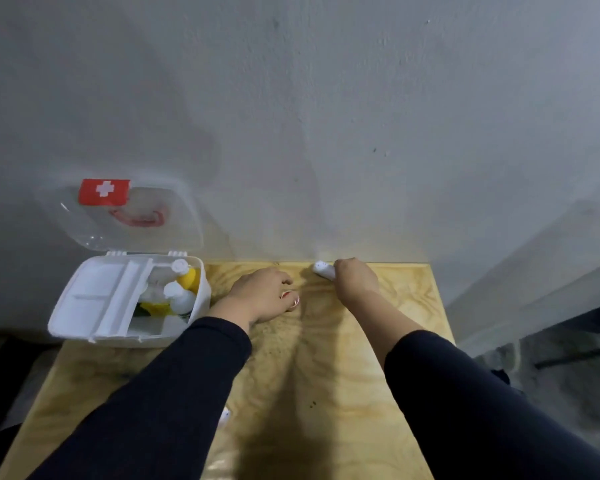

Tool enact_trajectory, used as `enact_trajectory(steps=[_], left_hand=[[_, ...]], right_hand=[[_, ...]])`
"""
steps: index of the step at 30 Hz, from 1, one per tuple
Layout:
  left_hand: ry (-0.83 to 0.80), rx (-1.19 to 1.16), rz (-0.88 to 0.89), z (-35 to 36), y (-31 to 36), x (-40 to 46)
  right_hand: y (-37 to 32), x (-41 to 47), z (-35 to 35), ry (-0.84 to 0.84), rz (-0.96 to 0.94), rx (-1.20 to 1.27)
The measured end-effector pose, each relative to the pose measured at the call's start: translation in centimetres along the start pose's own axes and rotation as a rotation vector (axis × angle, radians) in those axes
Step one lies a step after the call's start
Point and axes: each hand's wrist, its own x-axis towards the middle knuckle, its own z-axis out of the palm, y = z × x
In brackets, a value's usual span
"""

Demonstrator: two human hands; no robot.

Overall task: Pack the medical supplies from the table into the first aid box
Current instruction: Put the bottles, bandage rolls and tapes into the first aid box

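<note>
Packing well along: first aid box (84,317) open at table (326,393) left, bottles inside; right hand (355,278) grip clenched round white tube (323,269) right of box; left hand (262,294) grasping a small red-and-white item (291,301).

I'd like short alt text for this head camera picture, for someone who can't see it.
Over a wooden table, a person's right hand grips a small white object by the wall while the left hand covers a small item. At left, an open first aid box holds bottles.
</note>
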Motion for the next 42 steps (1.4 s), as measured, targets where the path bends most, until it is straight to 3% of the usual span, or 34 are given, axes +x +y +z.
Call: enact_trajectory(steps=[6,13,26,35,42], left_hand=[[-0.003,-0.011,0.008,-0.2,0.2,-0.6],[0.084,0.011,0.052,-3.9,-0.3,-2.6],[0.237,0.020,0.061,-10.4,-11.9,-10.7],[0.085,0.086,-0.050,-7.3,-21.1,-13.6],[0.088,0.049,-0.053,-5.3,-24.1,-14.4]], right_hand=[[0.2,-0.6,-0.1,0.047,0.088,0.223],[-3.2,-3.4,-5.4,0.154,0.001,0.560],[-19.5,-9.4,-8.0,0.266,-0.111,0.691],[-28.8,-11.1,-2.8,0.239,-0.065,0.679],[-31.7,-11.0,1.9,0.257,0.034,0.728]])
